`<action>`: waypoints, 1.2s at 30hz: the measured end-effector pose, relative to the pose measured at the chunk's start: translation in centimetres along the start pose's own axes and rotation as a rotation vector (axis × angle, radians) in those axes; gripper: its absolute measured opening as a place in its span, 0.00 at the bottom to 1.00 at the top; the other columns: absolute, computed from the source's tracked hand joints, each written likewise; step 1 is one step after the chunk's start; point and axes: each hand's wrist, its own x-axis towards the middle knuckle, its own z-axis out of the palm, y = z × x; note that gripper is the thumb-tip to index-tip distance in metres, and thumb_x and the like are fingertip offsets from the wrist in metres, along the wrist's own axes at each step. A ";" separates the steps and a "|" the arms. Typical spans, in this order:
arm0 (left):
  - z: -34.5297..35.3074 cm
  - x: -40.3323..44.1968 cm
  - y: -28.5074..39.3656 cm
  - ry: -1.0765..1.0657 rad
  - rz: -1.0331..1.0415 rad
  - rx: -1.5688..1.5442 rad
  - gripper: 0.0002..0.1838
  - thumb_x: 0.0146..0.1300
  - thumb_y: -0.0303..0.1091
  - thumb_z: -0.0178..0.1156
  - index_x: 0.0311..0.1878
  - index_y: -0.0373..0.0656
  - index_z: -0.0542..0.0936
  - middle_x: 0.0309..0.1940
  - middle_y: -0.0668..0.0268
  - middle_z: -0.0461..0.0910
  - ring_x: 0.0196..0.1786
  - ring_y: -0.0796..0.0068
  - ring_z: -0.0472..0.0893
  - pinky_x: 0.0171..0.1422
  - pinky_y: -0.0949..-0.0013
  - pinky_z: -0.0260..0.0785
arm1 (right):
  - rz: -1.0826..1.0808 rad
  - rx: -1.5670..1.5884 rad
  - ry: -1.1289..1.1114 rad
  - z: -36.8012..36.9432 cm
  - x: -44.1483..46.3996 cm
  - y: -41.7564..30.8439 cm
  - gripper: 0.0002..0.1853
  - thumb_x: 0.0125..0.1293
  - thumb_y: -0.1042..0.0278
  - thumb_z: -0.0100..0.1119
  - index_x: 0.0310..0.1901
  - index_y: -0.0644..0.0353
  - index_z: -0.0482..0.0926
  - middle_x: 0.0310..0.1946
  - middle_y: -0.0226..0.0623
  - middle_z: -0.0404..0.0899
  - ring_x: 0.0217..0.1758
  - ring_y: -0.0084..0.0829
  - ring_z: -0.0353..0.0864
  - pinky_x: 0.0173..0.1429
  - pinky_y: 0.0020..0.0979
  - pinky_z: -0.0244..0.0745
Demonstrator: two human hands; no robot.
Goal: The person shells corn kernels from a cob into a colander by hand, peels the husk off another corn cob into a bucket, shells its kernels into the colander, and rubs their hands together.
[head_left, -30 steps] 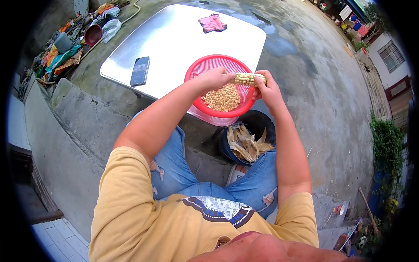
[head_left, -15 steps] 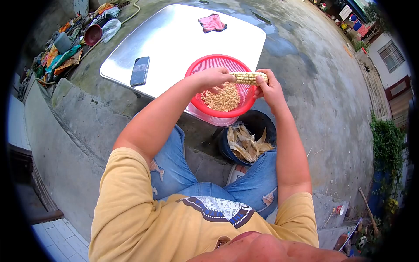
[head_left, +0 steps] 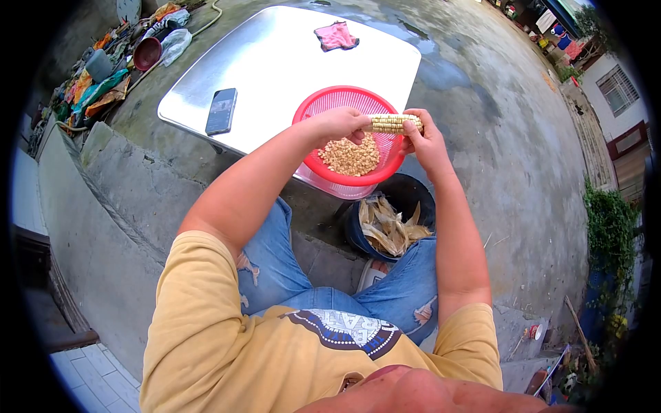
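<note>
A pale corn cob [head_left: 393, 124] lies level between my two hands, over the right part of a red plastic basket [head_left: 308, 164]. Its left end is pinched by my left hand [head_left: 342, 124], which covers that tip. The fingers of my right hand [head_left: 424, 138] are wrapped round the other end. Loose corn kernels [head_left: 351, 157] are heaped in the bottom of the basket, below my left hand. The basket stands at the near right corner of a shiny metal table [head_left: 275, 62].
A phone [head_left: 221, 111] and a pink cloth [head_left: 336, 36] lie on the table. Below the basket, a dark bucket [head_left: 352, 227] holds dry husks [head_left: 387, 227] beside my knee. A heap of bags and a maroon bowl [head_left: 147, 54] are at the far left.
Compared with a second ago, my left hand's fingers have shifted slightly at the cob's left end. The cob and my right hand have barely moved.
</note>
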 end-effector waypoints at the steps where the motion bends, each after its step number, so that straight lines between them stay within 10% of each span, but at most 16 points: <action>1: 0.1 0.0 0.0 0.014 -0.013 0.006 0.18 0.78 0.46 0.53 0.54 0.41 0.80 0.40 0.66 0.83 0.45 0.75 0.84 0.51 0.65 0.74 | -0.001 -0.009 -0.001 0.0 0.0 0.0 0.16 0.80 0.56 0.57 0.60 0.55 0.75 0.36 0.28 0.78 0.29 0.18 0.81 0.35 0.25 0.83; 36: 0.5 -0.5 0.9 0.062 -0.100 -0.090 0.21 0.78 0.51 0.54 0.49 0.40 0.80 0.36 0.68 0.78 0.35 0.80 0.75 0.41 0.73 0.70 | -0.006 -0.048 0.010 0.4 -0.1 -0.1 0.15 0.80 0.56 0.57 0.59 0.56 0.75 0.37 0.31 0.79 0.29 0.19 0.81 0.35 0.26 0.84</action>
